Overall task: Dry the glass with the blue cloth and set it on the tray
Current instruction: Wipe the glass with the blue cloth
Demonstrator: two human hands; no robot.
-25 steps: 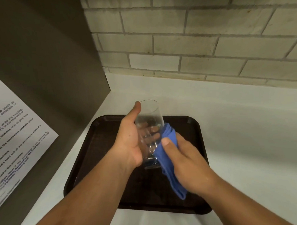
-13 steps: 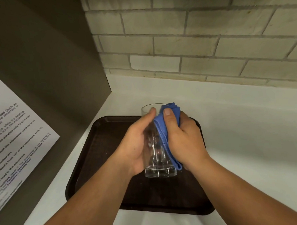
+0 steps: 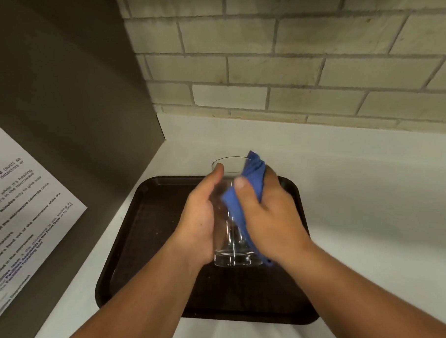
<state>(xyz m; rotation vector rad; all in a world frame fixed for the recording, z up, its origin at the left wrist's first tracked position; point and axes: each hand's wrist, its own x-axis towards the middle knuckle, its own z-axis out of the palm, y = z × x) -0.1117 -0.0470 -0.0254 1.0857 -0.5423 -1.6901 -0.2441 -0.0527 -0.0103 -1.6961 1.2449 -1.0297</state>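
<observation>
The left hand (image 3: 201,221) is gripping the upright glass (image 3: 233,245) above the tray (image 3: 147,223), the right hand (image 3: 272,217) pressing the blue cloth (image 3: 245,188) at its three o'clock.

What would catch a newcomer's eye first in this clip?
Two hands meet at the centre: the left hand grips a clear glass, upright over a dark brown tray, while the right hand presses a bright blue cloth against its side. Behind runs a pale brick wall, and a printed notice hangs on the left.
</observation>
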